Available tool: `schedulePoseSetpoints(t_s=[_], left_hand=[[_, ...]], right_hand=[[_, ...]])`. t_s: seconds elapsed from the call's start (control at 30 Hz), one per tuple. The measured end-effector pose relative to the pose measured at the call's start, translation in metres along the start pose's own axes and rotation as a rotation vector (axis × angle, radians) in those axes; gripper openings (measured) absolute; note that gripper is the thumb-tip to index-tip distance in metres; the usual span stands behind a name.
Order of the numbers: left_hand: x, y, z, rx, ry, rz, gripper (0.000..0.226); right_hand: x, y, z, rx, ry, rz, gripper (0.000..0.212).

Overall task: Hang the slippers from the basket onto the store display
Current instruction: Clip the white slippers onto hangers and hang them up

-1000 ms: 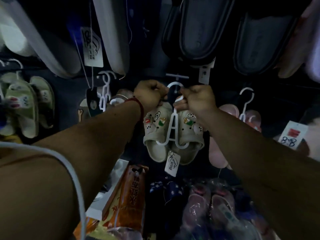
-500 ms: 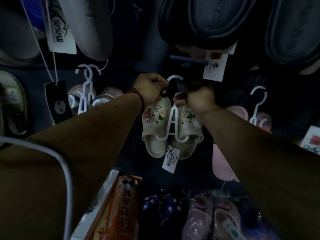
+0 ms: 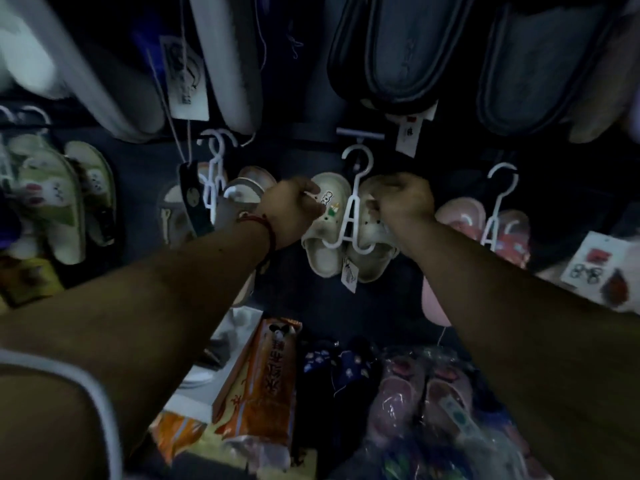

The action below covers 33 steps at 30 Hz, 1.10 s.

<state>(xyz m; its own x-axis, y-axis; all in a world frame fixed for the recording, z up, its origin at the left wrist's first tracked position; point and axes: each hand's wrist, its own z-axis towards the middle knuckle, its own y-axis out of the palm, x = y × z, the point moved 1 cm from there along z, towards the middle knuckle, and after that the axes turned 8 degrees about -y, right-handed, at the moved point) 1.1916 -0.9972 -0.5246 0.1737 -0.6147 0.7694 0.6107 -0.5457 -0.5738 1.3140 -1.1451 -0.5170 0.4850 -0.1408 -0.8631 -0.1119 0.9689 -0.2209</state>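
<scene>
We see two bare forearms reaching forward from the lower corners of a dim, blurred view toward a dark store display wall (image 3: pixel 311 306) crowded with hanging footwear. Along the top hang large dark rubber slippers (image 3: pixel 398 53), soles facing us, with pale grey ones to their left. Lower down, a pair of green fabric slippers (image 3: pixel 52 202) hangs at far left and a pair of pink slippers (image 3: pixel 502 223) on its own white hanger at right. Below the arms lie an orange printed packet (image 3: pixel 266 372) and plastic-bagged pink slippers (image 3: pixel 415 393). At the centre, between the two hands, are the beige foam slippers (image 3: pixel 325 244), dotted with small charms, toes up and heels down, side by side on a white plastic hanger (image 3: pixel 349 220). The left hand (image 3: pixel 294 209) has its grip curled around the upper edge of the left slipper. The right hand (image 3: pixel 405 199) has its grip closed on the top of the right slipper. The hanger's long axis runs straight up and down, and both hands sit level on either side of it, equally near. Its hook (image 3: pixel 358 161) rises above the knuckles, and the pale bar-shaped end of a display peg (image 3: pixel 360 133) lies just above it. We cannot tell whether the hook already rests on that peg. We judge that seating it is what matters next. A small white paper tag (image 3: pixel 349 275) dangles below the pair, and a red thread bracelet (image 3: pixel 258 223) circles the left wrist.
</scene>
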Motion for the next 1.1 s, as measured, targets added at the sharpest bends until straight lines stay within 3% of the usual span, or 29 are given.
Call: schedulePoseSetpoints(t_s=[0.17,0.3,0.5,0.73,1.1], left_hand=[[0.016,-0.031,-0.085,-0.042,-0.015,0.124,0.028],[0.012,-0.063,-0.153,-0.050,-0.021,0.398,0.047],[-0.021,-0.109,-0.284,-0.015,-0.167,0.614,0.062],[-0.068,-0.175,-0.441,0.056,-0.334,0.739,0.063],[-0.136,-0.232,-0.585,0.068,-0.658,0.721,0.067]], right_hand=[[-0.036,-0.017,-0.077,-0.162,-0.080,-0.068,0.028],[-0.060,-0.023,-0.140,-0.323,-0.159,-0.152,0.045],[-0.090,-0.029,-0.255,-0.638,-0.348,-0.323,0.052],[-0.124,0.003,-0.369,-0.879,-0.633,-0.374,0.072],[-0.128,0.065,-0.509,-1.219,-0.733,-0.352,0.083]])
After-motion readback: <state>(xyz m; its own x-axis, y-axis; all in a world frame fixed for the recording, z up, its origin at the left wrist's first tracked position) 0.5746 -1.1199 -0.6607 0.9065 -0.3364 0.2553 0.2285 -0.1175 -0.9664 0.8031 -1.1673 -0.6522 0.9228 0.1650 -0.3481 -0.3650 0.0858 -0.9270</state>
